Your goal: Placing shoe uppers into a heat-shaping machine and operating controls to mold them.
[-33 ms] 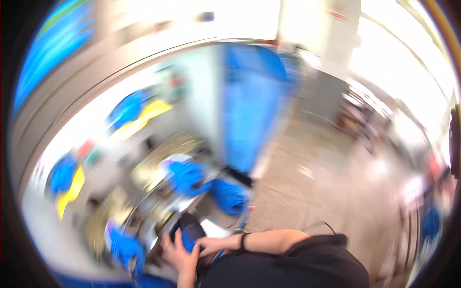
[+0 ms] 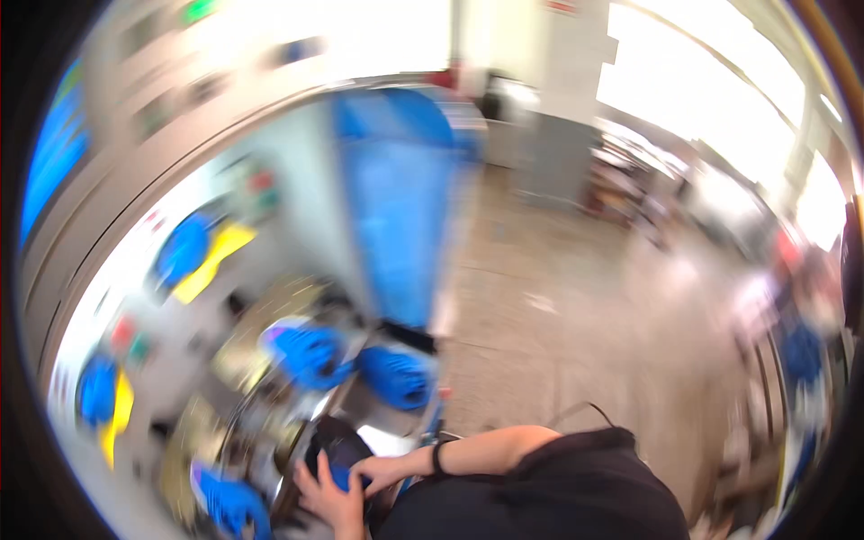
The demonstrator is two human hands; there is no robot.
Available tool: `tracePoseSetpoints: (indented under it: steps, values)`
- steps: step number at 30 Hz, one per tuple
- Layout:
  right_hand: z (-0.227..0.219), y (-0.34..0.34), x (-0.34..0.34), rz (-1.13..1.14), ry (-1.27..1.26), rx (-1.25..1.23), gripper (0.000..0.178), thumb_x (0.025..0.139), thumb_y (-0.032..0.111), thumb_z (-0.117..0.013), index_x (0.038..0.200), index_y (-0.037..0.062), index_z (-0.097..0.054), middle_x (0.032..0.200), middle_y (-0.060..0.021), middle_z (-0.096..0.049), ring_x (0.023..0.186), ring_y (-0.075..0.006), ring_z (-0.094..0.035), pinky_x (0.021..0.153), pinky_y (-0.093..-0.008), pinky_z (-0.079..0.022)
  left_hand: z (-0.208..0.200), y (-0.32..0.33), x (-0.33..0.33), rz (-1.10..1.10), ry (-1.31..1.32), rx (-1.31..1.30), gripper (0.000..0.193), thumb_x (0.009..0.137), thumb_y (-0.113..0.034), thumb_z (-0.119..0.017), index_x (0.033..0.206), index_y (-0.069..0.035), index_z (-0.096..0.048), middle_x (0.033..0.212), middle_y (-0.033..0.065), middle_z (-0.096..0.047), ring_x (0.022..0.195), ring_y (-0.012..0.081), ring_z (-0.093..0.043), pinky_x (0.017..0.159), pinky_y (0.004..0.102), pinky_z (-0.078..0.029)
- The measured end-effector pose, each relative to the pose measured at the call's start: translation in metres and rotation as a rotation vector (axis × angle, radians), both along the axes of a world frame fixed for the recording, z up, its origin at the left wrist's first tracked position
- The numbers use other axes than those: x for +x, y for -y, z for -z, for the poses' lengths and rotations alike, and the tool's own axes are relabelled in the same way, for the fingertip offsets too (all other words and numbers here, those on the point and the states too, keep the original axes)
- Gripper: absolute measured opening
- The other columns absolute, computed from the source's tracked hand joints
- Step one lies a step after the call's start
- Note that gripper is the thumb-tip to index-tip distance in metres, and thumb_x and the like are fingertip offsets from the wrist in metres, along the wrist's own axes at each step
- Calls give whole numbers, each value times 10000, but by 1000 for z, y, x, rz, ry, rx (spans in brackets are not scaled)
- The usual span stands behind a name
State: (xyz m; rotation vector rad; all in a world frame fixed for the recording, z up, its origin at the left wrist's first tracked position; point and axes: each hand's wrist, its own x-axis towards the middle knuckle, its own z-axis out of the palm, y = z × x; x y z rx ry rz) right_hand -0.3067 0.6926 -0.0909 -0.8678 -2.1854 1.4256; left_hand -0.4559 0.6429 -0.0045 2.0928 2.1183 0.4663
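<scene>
Low in the picture, my left hand point(image 2: 331, 497) lies against a dark, shoe-shaped piece point(image 2: 337, 443) with a blue area, its fingers spread along the side. My right hand point(image 2: 382, 472) closes on the same piece from the right, its fingertips near the blue part. The underside of the piece is hidden, and motion blurs its detail. Just beyond it sit two blue shoe-shaped pieces, one at the left point(image 2: 310, 354) and one at the right point(image 2: 396, 378). Another blue shoe-shaped piece point(image 2: 231, 504) is left of my left hand.
A pale machine point(image 2: 288, 234) with metal fittings fills the left side. Blue round parts with yellow pieces point(image 2: 214, 263) are on its face. A tall blue panel point(image 2: 396, 216) stands at its right end. Beyond lie a concrete floor point(image 2: 540, 333) and a grey-based pillar point(image 2: 558, 157).
The whole view has swung to the right, so the machine and blue panel sit further left. Both my hands stay on the dark piece.
</scene>
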Motion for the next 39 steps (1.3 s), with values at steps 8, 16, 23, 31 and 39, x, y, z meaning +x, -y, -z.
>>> tracePoseSetpoints:
  steps: [8, 16, 23, 31, 39]
  values:
    - [44, 24, 52, 292, 119, 67, 706, 704, 439, -831, 1248, 63, -586, 1168, -188, -648, 1098, -379, -610, 912, -467, -490, 24, 2, -7, 174, 69, 351, 471, 884, -410, -668, 1310, -216, -621, 1239, 182, -613, 1092, 382, -599, 956, 478, -471]
    - [57, 59, 82, 232, 206, 198, 574, 849, 365, -698, 1314, 53, -569, 1194, -213, -639, 1120, -388, -603, 911, -488, -487, 52, -2, 0, 279, 26, 547, 459, 895, -509, -619, 1272, -250, -656, 1151, 143, -648, 1007, 356, -635, 884, 470, -504]
    - [56, 57, 84, 145, 284, 236, 486, 914, 302, -608, 1324, 42, -575, 1188, -228, -644, 1115, -391, -608, 911, -499, -485, 49, 2, -10, 223, -5, 533, 494, 890, -543, -624, 1279, -240, -655, 1153, 145, -648, 1017, 352, -637, 884, 465, -506]
    - [-7, 64, 76, 345, 404, 60, 400, 747, 411, -745, 1092, 211, -712, 993, -105, -719, 953, -322, -681, 769, -469, -536, 17, -2, -12, 341, 119, 268, 560, 925, -440, -644, 1360, -97, -566, 1296, 253, -570, 1168, 418, -561, 995, 476, -452]
    - [-31, 20, 65, 317, 188, 63, 534, 875, 396, -662, 1294, 79, -567, 1225, -153, -619, 1089, -320, -628, 940, -410, -497, 51, 18, -66, 24, 231, 111, 794, 846, -345, -737, 1469, -24, -364, 1425, 266, -431, 1320, 433, -413, 1112, 497, -324]
